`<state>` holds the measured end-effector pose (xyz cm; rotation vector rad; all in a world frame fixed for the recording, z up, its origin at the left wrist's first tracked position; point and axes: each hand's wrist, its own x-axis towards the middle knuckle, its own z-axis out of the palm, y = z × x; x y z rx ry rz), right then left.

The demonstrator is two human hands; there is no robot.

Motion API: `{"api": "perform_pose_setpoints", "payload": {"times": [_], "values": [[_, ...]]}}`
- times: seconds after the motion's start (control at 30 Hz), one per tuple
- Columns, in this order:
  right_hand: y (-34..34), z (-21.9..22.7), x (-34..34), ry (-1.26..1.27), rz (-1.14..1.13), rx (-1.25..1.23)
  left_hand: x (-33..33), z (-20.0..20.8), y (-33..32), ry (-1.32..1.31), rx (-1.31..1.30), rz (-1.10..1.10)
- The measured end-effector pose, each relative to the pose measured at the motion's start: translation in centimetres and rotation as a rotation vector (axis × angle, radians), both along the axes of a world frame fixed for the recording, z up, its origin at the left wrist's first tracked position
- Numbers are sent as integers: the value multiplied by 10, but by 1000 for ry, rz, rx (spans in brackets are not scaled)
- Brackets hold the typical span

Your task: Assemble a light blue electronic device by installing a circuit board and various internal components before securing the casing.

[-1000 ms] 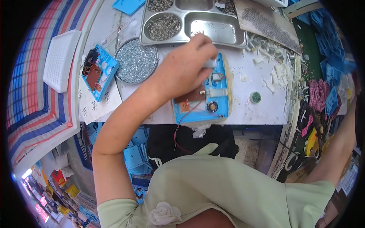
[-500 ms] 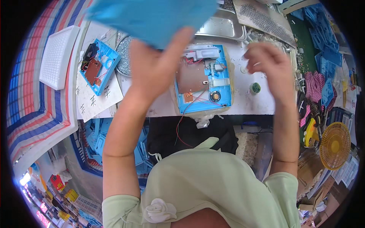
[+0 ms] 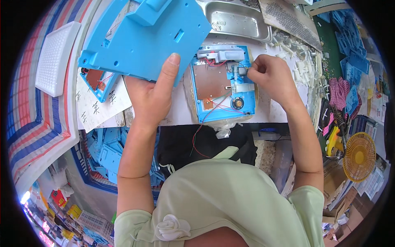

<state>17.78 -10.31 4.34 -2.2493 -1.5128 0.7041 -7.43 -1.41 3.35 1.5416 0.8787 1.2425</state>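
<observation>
One blue cover (image 3: 150, 43), top cropped (tray (image 3: 242, 25) part-hidden)

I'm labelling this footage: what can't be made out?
Head view:
Blue panel: top cut off by the picture's upper edge.
Left hand: most fingers hidden by the panel.
Second blue casing: partly covered by the panel.
Right hand: contact with grey part too small to tell.

White worktable (image 3: 269, 112) across middle, right edge worn and chipped. Left: red, white and blue striped sheeting (image 3: 24, 119), creased. Near left: plain grey surface (image 3: 88, 175), floor or panel, cannot tell; beside it, crowded clutter (image 3: 75, 211) in red, yellow, white. Bright white light (image 3: 25, 196) there, pink glow (image 3: 46, 238) below. Far right: green surface (image 3: 329, 45). Near right: brown cardboard (image 3: 333, 179).
</observation>
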Motion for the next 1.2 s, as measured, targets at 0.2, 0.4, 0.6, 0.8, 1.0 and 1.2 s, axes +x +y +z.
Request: {"api": "perform_pose_setpoints", "payload": {"times": [0.2, 0.4, 0.6, 0.8, 1.0, 1.2], "values": [[4, 3, -11, -188, 90, 13, -15, -3, -4, -19, -2, 20], [-10, -13, 18, 686, -258, -92, -33, -10, -5, 7, -24, 37], [-8, -14, 15, 661, -250, -101, -36, -14, -3, 10, -74, 54], [-9, -13, 7, 561, -225, -51, -34, -14, -3, -14, -80, 62], [-9, -12, 5, 520, -230, -44, -30, -14, -6, -36, -101, 43], [-34, 0, -5, 436, -187, 275, -27, -2, -7, -24, -179, -27]]}}
